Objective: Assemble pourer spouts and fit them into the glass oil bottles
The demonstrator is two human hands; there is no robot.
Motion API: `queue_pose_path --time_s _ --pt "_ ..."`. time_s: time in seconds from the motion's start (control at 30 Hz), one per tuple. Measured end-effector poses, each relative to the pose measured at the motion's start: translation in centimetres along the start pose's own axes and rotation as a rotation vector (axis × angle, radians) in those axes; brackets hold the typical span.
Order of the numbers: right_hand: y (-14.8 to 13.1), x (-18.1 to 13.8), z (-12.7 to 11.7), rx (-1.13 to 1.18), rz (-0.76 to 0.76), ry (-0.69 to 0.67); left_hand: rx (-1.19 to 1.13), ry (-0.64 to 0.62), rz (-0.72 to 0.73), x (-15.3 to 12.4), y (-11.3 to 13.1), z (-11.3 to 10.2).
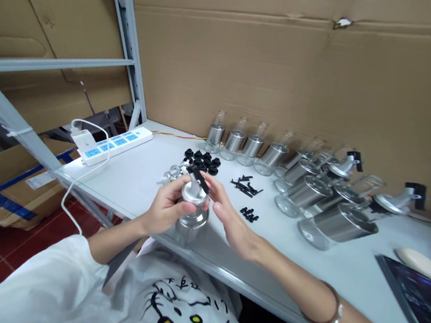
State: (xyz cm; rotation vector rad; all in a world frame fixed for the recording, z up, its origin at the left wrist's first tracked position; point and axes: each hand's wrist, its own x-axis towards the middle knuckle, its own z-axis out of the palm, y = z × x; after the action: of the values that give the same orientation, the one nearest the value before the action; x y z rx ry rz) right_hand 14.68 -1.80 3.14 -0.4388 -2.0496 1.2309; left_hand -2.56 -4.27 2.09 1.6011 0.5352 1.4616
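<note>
A glass bottle with a steel sleeve stands upright at the table's front edge. A silver pourer top with a black lever sits at its neck. My left hand is closed around the pourer top, thumb across its front. My right hand has its fingers stretched out, with the fingertips at the lever and the thumb apart. Beyond my hands are black stoppers and silver parts, partly hidden. Black levers and small black pieces lie to the right.
Several sleeved glass bottles line the cardboard wall; some on the right carry pourer tops. A power strip with a plugged-in charger lies at the left. A tablet-like screen rests at the right edge.
</note>
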Motion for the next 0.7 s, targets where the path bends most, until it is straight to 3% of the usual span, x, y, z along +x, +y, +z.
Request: queue_pose_path --time_s 0.1,0.33,0.5,0.7 --pt "1.4 0.0 -0.5 0.024 0.13 -0.123 -0.008 -0.013 0.008 -0.1 0.0 0.1" --pt "2.1 -0.1 -0.6 -0.204 0.012 -0.192 -0.009 0.008 -0.053 -0.1 0.4 0.3" --pt "2.6 -0.8 -0.3 -0.383 0.011 -0.226 -0.045 0.041 -0.02 0.1 0.8 0.4" --pt "2.3 -1.4 -0.2 -0.487 0.092 -0.253 -0.025 0.081 0.106 3.7 2.9 -0.5"
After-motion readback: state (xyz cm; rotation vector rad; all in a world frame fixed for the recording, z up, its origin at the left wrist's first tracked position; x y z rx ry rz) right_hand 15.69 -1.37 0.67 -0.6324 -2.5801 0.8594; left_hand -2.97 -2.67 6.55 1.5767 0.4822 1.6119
